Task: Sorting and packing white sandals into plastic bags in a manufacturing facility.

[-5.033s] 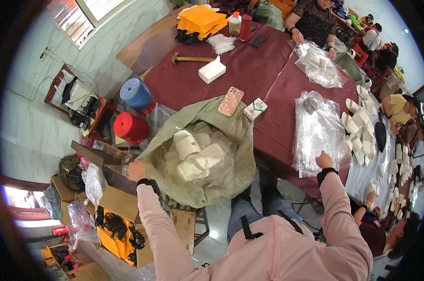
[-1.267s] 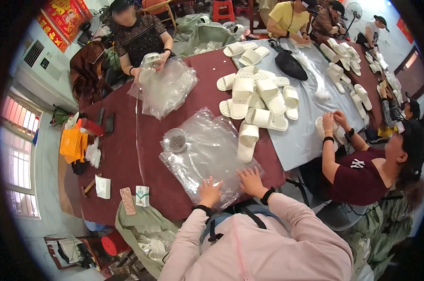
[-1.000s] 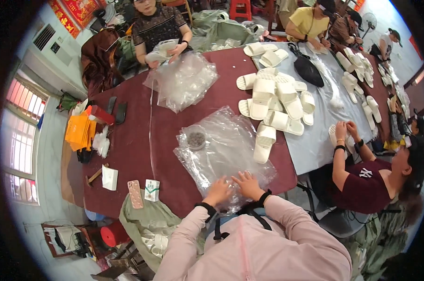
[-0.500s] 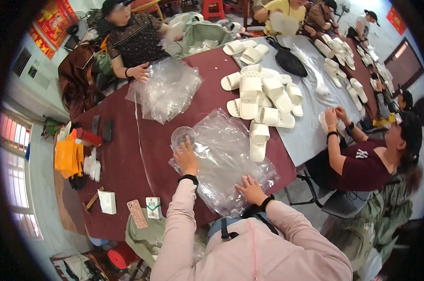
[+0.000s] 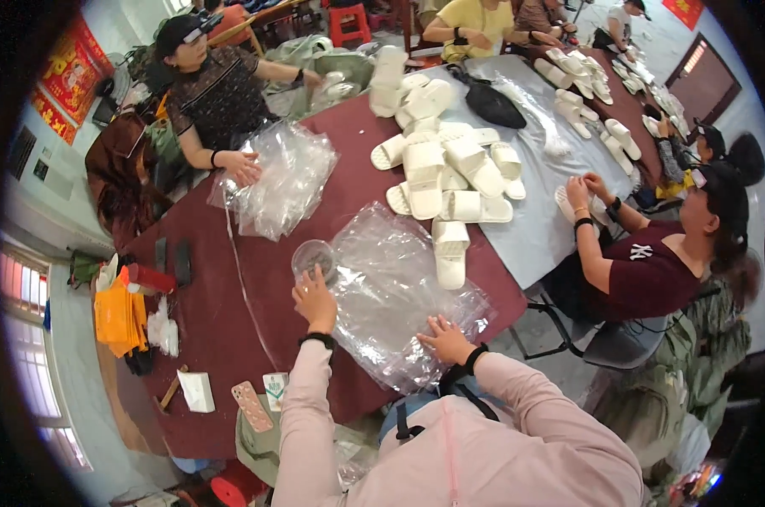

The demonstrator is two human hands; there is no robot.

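My left hand (image 5: 315,302) reaches over a small round clear dish (image 5: 315,256), fingertips at its near rim; whatever lies inside is too indistinct to name. Its fingers are stretched out and grip nothing visible. A stack of clear plastic bags (image 5: 386,283) lies flat on the dark red table in front of me, the dish overlapping its left edge. My right hand (image 5: 446,341) rests with spread fingers on the near right part of the bags. Just beyond the stack is a heap of cream slippers (image 5: 424,173), one pair (image 5: 451,252) reaching down close to the bags.
Across the table a co-worker's hand (image 5: 242,167) lies on another bag pile (image 5: 285,182). To my right, a seated person handles a slipper (image 5: 566,203). A phone (image 5: 251,406), a white packet (image 5: 196,392), a hammer (image 5: 171,390) and orange bags (image 5: 119,317) sit at the left.
The view has shifted slightly. Another slipper pair appears at the far left of the heap, and the person in yellow no longer holds a pale object. My hands keep nearly the same places.
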